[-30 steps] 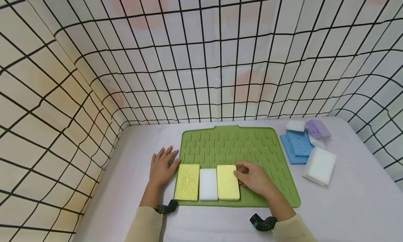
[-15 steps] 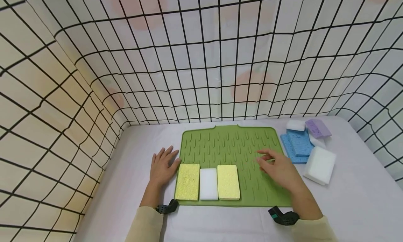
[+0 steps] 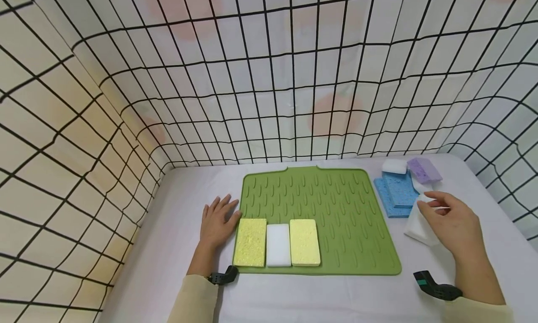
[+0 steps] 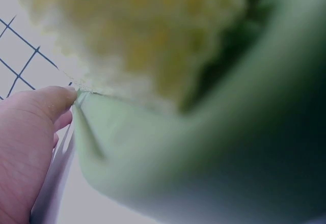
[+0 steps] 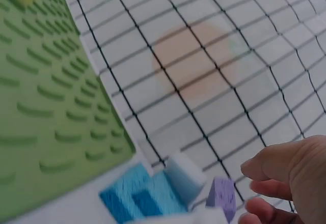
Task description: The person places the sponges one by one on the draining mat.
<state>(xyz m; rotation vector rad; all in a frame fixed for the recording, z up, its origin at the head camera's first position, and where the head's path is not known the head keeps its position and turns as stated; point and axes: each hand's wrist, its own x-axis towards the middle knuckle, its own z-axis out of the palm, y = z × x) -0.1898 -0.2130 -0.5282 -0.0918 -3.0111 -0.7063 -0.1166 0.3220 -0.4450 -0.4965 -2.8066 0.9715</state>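
Note:
My left hand [image 3: 216, 224] lies flat with fingers spread on the table. Its thumb reaches the left edge of the green ribbed mat [image 3: 361, 229], close to a coarse yellow sponge [image 3: 250, 242]; the left wrist view shows the thumb [image 4: 53, 101] at that edge. In a row beside that sponge lie a white sponge [image 3: 278, 245] and a pale yellow sponge [image 3: 304, 242]. My right hand [image 3: 456, 225] hovers over a white sponge block [image 3: 416, 227] right of the mat, partly hiding it. Thumb and fingers are apart, loosely bent, with nothing between them.
Behind the right hand sit two stacked blue sponges [image 3: 399, 192], a small white block [image 3: 394, 166] and a purple sponge [image 3: 424, 170] resting on another white piece. A black wire grid [image 3: 294, 113] pattern stands around the table [image 3: 176, 197] at the back and sides.
My right hand has let go of the pale yellow sponge's edge and moved right across the mat to the white block. My left hand and the row of sponges have stayed put.

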